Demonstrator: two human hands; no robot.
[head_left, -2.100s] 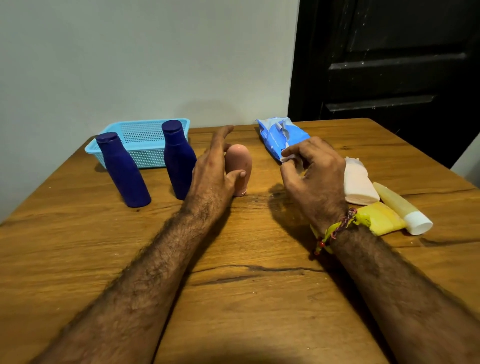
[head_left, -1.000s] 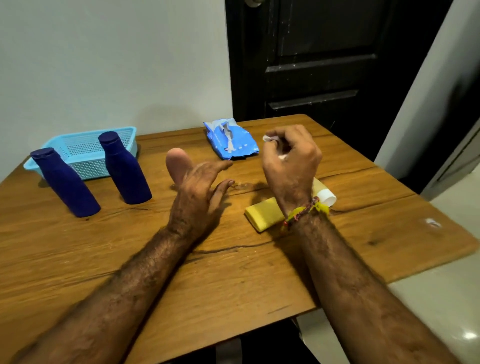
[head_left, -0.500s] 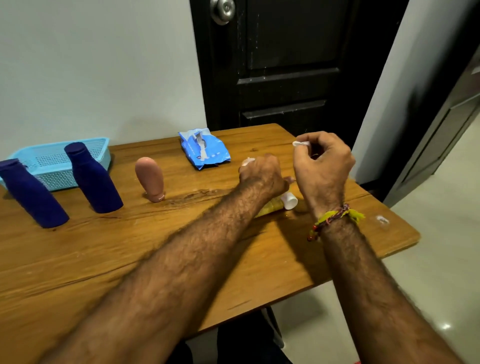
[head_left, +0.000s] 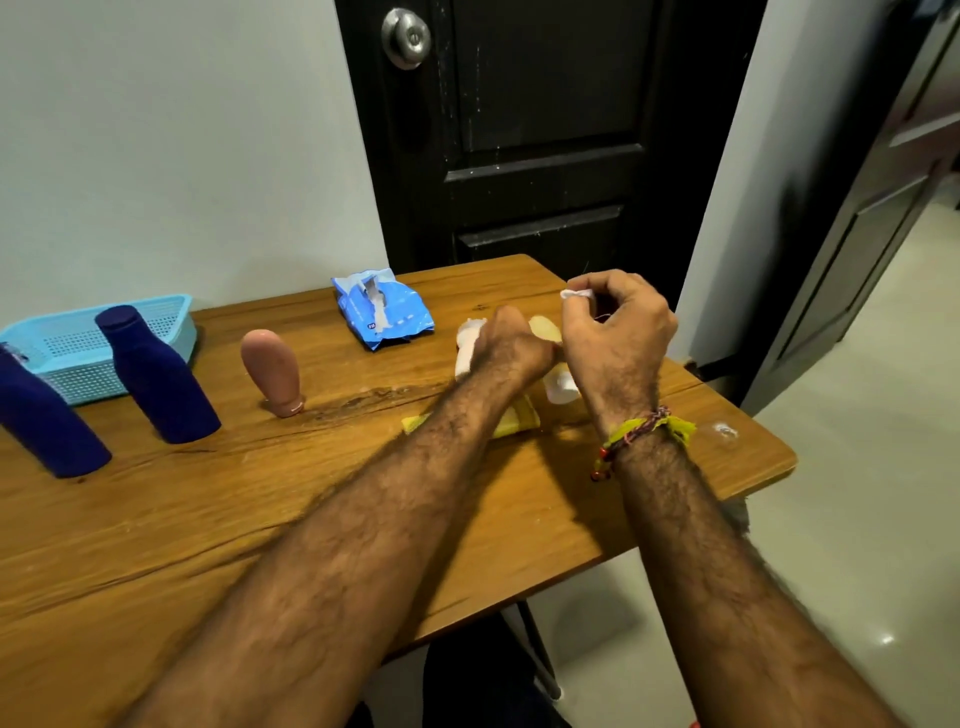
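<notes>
Knuckles up, the left hand (head_left: 511, 345) curls round a white tube (head_left: 466, 344) lying on the surface (head_left: 156, 509); the right hand (head_left: 615, 338), just beside, pinches a small white wad (head_left: 576, 294).

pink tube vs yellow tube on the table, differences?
Pose: the pink tube stands upright on its cap; the yellow tube lies flat. View: the pink tube is fully visible and untouched; the yellow tube is partly hidden beneath the left forearm. Both rest on the wooden table.

two navy bottles (head_left: 156, 374) and a pink tube (head_left: 271, 371) stand near the blue basket (head_left: 88, 379), wipes pack (head_left: 382, 312) beyond.
</notes>
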